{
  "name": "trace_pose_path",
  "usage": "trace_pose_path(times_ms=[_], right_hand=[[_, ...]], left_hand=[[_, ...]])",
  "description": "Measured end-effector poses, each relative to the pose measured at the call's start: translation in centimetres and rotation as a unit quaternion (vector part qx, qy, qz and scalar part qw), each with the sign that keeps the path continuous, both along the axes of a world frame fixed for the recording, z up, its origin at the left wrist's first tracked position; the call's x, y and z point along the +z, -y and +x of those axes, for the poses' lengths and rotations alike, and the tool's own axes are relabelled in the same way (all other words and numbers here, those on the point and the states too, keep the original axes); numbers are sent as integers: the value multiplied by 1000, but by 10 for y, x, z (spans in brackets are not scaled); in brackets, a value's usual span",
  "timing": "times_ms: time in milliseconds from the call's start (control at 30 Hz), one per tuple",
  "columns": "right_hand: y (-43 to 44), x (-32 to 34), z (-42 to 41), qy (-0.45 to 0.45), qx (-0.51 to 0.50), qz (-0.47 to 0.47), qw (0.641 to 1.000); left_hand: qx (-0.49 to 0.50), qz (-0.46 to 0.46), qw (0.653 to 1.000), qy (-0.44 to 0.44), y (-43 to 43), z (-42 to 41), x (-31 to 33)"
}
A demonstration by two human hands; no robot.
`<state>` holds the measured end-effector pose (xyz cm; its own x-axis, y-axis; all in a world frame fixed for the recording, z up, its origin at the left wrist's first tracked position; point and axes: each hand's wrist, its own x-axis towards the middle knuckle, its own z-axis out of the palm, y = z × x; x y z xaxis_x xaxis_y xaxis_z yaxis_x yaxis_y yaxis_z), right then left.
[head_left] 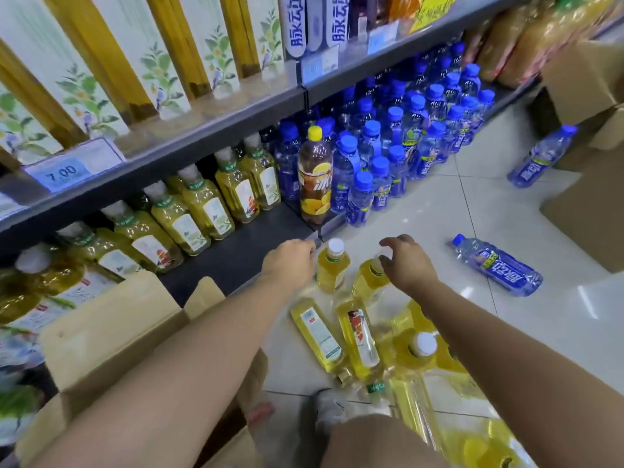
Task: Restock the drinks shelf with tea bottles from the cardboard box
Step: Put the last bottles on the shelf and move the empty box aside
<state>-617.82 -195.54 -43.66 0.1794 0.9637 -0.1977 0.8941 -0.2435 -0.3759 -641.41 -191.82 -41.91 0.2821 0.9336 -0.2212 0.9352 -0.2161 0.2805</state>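
Observation:
Yellow tea bottles (202, 206) stand in a row on the bottom shelf (236, 255), whose front strip is bare. On the floor tiles one tea bottle (332, 266) stands upright by the shelf edge. My left hand (290, 261) hovers just left of it with loosely curled fingers and holds nothing I can see. My right hand (407, 261) curls over the neck of a tilted tea bottle (368, 278). Two more tea bottles (317, 332) lie flat below. The open cardboard box (111, 325) sits at lower left under my left forearm.
A shrink-wrapped pack of tea bottles (422, 349) lies by my knee. A brown lemon-tea bottle (315, 173) stands at the shelf divider beside several blue bottles (388, 150). Two blue bottles (496, 265) lie on the floor. Cardboard boxes (587, 211) stand at right.

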Motion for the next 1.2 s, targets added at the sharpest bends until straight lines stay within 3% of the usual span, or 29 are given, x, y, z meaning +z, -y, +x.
trace_pose_path(times_ms=[167,300,433,567,833,1200], right_hand=[[-33,-36,30,-12,67,-90,994],[-43,-54,33,-1,138,-121,983],[-46,-63,35,-2,155,-84,984],[-49,-50,31,-11,71,-57,996],[-53,27,-12,-13,82,-31,996],[-56,117,-100,2,158,54,986]], left_hand=[[-28,-52,998,26,-52,47,-35],[-103,-44,992,-57,-70,73,-65],[0,-33,997,-68,-67,85,-78],[42,-46,996,-70,-63,76,-70],[80,-43,996,4,-44,22,-2],[91,91,992,14,-25,-58,110]])
